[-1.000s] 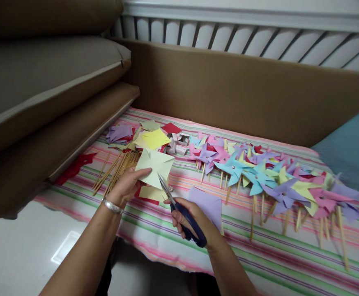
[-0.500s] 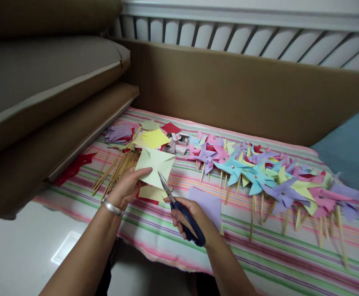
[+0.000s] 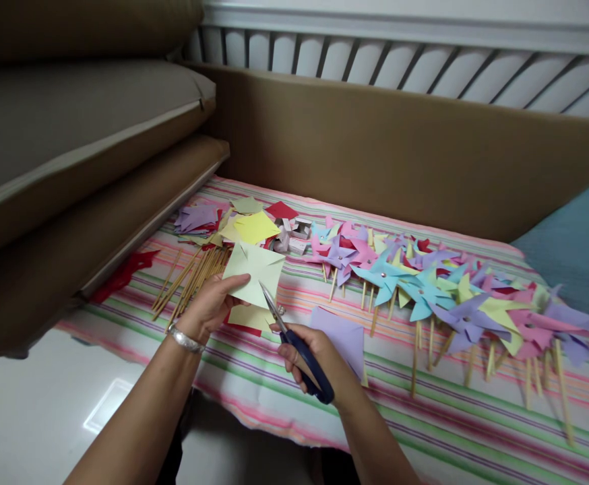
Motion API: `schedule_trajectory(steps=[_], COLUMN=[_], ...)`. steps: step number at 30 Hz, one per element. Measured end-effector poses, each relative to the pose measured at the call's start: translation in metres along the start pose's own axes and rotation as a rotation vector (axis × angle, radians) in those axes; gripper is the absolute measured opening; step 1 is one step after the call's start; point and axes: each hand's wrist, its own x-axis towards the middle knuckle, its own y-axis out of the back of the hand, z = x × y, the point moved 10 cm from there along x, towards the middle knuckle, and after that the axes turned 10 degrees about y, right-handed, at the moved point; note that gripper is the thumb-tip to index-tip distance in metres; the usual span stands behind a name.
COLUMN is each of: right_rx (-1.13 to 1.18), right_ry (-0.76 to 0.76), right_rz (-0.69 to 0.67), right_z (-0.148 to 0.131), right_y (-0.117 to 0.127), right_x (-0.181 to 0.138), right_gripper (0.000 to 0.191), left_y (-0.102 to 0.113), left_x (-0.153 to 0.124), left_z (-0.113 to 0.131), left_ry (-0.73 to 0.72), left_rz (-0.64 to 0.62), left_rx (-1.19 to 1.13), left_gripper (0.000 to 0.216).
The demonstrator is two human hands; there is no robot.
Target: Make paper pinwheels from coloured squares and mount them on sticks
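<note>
My left hand (image 3: 212, 304) pinches the left side of a pale green paper square (image 3: 259, 269), thumb on top. Slits run inward from the square's corners. In my right hand (image 3: 307, 353) is a pair of scissors (image 3: 299, 350) with dark blue handles; its blades reach the lower right of the square. Below it lie a cream sheet (image 3: 251, 316) and a red edge of paper. A purple paper square (image 3: 342, 340) rests beside my right hand.
Wooden sticks (image 3: 191, 279) and stacked coloured paper (image 3: 254, 228) lie behind my left hand, near small white boxes (image 3: 299, 236). Many finished pinwheels (image 3: 469, 320) spread over the striped cloth (image 3: 406, 438) on the right. Brown cushions (image 3: 97, 182) are piled at left.
My hands, the paper square and the scissors stay almost in place. The scissors' handles look slightly closer together, and the square's right edge has shifted a little.
</note>
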Motion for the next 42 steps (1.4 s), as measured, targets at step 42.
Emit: schedule_trajectory(steps=[42], right_rx=[0.307], right_ry=[0.557], right_rz=[0.564], right_z=[-0.042], right_y=[0.066], right_x=[-0.002], right_gripper=[0.036], left_y=[-0.066], left_x=[-0.008], left_z=[-0.041], left_ry=[-0.058], left_rz=[-0.068], left_rx=[-0.137], left_gripper=[0.027])
